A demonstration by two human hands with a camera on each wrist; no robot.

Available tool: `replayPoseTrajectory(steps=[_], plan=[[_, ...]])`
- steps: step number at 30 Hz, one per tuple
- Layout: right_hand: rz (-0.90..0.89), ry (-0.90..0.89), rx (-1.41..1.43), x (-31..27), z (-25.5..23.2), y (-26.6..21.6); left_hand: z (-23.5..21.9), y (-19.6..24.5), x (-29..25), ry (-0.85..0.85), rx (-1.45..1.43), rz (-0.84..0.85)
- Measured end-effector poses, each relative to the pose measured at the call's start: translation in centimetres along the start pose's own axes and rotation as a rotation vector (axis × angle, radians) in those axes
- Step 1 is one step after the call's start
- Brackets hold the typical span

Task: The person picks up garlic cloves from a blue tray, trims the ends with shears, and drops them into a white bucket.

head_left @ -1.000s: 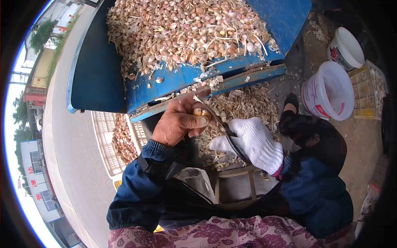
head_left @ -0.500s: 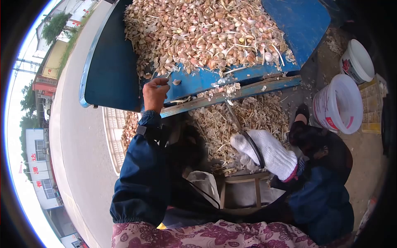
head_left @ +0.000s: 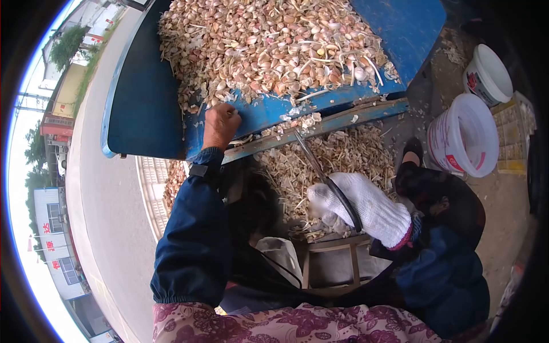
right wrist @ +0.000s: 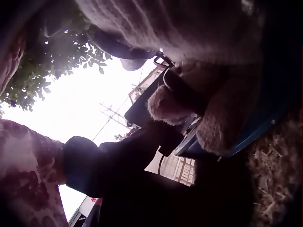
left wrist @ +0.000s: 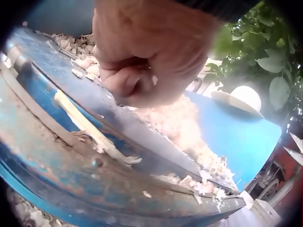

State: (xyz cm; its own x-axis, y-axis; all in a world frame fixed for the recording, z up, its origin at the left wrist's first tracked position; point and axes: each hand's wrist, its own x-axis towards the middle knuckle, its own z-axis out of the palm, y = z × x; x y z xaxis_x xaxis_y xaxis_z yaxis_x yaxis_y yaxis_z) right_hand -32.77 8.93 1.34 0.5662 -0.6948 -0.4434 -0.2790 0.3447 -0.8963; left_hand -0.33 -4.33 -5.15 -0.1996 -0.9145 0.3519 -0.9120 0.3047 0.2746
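My bare left hand (head_left: 222, 126) is at the near left of the blue tray, fingers curled in close over its surface. In the left wrist view the curled fingers (left wrist: 125, 84) hang over the tray lip, with a pale fleck by the thumb; I cannot tell whether they hold a garlic clove. Peeled-off skins and loose cloves (left wrist: 91, 71) lie just beyond. My right hand (head_left: 366, 208), in a white knit glove, grips shears with a dark curved handle (head_left: 344, 203). Their metal blades (head_left: 309, 153) point up toward the tray edge. A heap of garlic cloves (head_left: 269, 51) fills the tray.
Garlic skins and stems (head_left: 343, 154) cover the ground below the tray. A white plastic crate (head_left: 151, 191) with cloves stands at left. Two white buckets (head_left: 457, 137) and a yellow crate (head_left: 509, 134) stand at right. A wooden frame (head_left: 331, 246) is near my knees.
My left hand has left the garlic it held before the shears and gone to the tray, now covering where a loose clove lay. My right hand has lowered slightly with the shears.
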Motion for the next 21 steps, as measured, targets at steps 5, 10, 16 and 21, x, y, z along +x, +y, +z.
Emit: replayPoseTrajectory(steps=[5,10,16,21], plan=[[-0.205,0.258,-0.44,0.3,0.1,-0.2,-4.6,6.1,0.2,-0.3,-1.134,-0.678],[-0.165,0.286,-0.832,-0.4,0.0,-1.6,-6.3,11.5,-1.5,-0.447,-1.292,-0.638],[-0.393,0.487,-0.902,-1.1,0.1,-1.4,-6.4,14.0,-2.2,-0.492,-1.438,-0.528],[-0.409,0.527,-0.933,-1.0,0.0,-0.7,-6.1,14.7,-2.4,-0.376,-1.323,-0.468]])
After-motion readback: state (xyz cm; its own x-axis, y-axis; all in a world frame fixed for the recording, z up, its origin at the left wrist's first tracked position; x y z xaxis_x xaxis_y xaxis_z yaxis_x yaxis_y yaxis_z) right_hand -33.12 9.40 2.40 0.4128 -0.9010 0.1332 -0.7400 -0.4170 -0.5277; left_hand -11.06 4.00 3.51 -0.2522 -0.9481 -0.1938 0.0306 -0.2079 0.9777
